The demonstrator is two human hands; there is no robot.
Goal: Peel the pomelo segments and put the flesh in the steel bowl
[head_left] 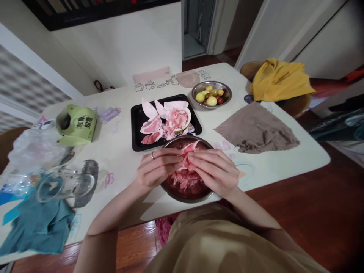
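My left hand (159, 167) and my right hand (216, 170) meet over a metal bowl (174, 194) near the table's front edge. Between their fingertips is a pink-red pomelo segment (191, 148) with pale membrane, gripped from both sides. Loose red pomelo flesh (184, 180) lies in the bowl below. Just behind the bowl, a black tray (137, 132) carries thick pale rind pieces (149, 109), torn pink membranes (178, 119) and several peeled-off scraps. A ring shows on my left hand. My fingers partly cover the segment.
At the back right stands a metal bowl of small fruit (212, 100). A grey-brown cloth (258, 129) lies on the right, and a yellow cloth (280, 81) hangs over a chair. Leftward are a green box (81, 125), a glass jug (66, 185) on its side and a teal cloth (42, 227).
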